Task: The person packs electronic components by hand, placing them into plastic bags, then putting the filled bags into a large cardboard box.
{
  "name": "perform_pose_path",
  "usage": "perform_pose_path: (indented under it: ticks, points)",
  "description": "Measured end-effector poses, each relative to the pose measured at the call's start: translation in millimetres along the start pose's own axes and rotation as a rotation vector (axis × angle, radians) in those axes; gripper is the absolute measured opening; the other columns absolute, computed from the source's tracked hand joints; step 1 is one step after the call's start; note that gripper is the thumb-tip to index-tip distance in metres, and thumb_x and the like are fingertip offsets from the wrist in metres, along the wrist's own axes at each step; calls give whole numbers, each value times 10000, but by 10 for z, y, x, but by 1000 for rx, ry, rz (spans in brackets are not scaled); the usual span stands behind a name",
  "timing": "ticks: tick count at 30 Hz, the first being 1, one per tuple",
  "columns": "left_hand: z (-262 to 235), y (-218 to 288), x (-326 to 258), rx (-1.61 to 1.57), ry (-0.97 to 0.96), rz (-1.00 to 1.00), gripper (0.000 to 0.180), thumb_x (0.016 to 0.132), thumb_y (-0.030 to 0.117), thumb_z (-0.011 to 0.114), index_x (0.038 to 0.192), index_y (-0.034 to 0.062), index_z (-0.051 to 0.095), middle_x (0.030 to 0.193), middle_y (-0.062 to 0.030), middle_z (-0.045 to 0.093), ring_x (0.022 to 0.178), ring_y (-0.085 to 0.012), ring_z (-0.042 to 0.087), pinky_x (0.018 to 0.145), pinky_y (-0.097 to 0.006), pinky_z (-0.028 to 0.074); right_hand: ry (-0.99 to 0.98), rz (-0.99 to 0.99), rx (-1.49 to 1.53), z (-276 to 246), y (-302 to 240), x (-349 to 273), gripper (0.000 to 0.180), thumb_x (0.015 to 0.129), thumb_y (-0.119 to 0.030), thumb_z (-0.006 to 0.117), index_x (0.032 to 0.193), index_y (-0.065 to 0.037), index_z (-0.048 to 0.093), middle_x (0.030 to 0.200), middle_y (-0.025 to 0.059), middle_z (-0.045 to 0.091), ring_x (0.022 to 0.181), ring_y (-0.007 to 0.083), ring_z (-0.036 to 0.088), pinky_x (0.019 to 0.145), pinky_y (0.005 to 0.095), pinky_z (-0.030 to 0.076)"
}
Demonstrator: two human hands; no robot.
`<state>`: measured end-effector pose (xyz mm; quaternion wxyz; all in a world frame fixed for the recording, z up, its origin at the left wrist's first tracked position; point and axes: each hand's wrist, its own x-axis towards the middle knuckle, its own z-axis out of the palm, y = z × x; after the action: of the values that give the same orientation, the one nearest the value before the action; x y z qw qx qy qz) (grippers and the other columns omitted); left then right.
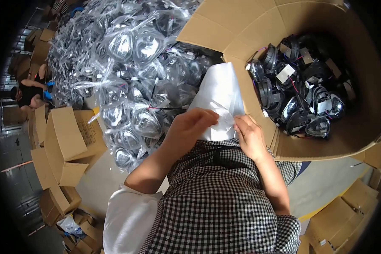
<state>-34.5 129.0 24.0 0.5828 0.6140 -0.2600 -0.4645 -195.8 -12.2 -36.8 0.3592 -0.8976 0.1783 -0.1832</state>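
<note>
Head view: white bag (pixel 219 86) pinched from two sides

Left hand (pixel 190 127) and right hand (pixel 252 137) have narrow fingers, holding the bag's near part, perhaps for spreading its thin film; it lies between wrapped parts (pixel 150 46) at left and open carton (pixel 258 21) at right, probably placed for easy reach.

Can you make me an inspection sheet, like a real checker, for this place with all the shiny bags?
Surface: grey floor; checked apron just below the work.
Job's things: thin white plastic; dark, rounded parts inside the large carton at right; clear-bagged parts heaped at left.
Clutter: open cardboard boxes at left; crumpled plastic at lower left.
Hands: left hand and right hand both pinch the white plastic near its lower end.
Cables: thin red wire among the carton's parts; dark wires among the bags.
Surroundings: another person at far left.
</note>
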Motion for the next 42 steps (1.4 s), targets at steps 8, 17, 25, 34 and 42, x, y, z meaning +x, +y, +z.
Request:
perform_pose_path:
  ticks: [8,17,25,34,42]
  points:
    - [97,-415,658,-83,17,-441,336,929,318,577,986,-5,649,862,-47,658,736,-107,603,684,-249,497,-52,-200,-588,-141,-20,-165,214,707,-100,546,895,-81,648,808,19,576,831,186,570,753,326,430]
    - [547,-75,322,39,-93,-201,189,879,132,589,854,-34,675,808,-62,665,714,-99,595,648,-224,467,160,4,135,-611,-375,-52,177,767,-207,713,814,-53,639,766,62,601,728,245,614,598,361,496]
    - [400,311,703,-1222,-518,-247,309,975,337,474,771,107,447,613,46,408,532,-106,448,531,-255,446,-81,794,-431,-1071,710,-575,334,832,-325,637,967,-19,626,984,148,633,933,292,606,808,432,480]
    - [854,-236,2036,1274,-70,569,72,779,101,606,835,62,582,718,-118,568,613,-244,549,546,-391,443,-622,480,361,-1432,1168,87,582,730,-169,737,1249,-30,516,1048,176,624,947,259,625,803,338,493]
    - [1985,-1580,3080,1688,-787,452,201,777,145,539,898,67,679,917,-140,663,740,-275,669,526,-437,522,157,906,-977,-1212,2458,-75,1038,597,-265,846,1438,-130,253,1285,129,458,1142,309,484,931,412,413]
